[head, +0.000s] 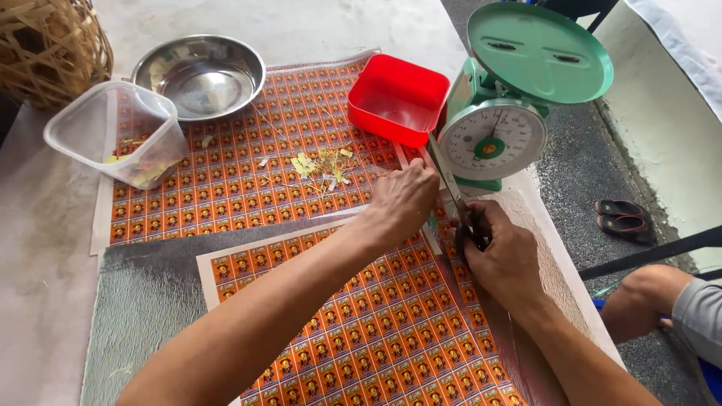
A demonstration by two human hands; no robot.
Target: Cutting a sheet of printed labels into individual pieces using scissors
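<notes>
My right hand [502,252] grips the handles of a pair of scissors [448,180], whose blades point up toward the green scale. My left hand [402,201] pinches a thin strip at the right edge of a printed orange sticker sheet [361,316], just beside the blades. A second sticker sheet [248,158] lies farther away, with small yellow and white scraps [323,167] scattered on it.
A green dial kitchen scale [508,105] stands at the right, a red square tray [397,98] beside it. A steel bowl [199,75], a clear plastic tub [116,131] and a woven basket [49,45] sit at the left. Sandals [624,220] lie on the floor; another person's knee [650,297] is at the right.
</notes>
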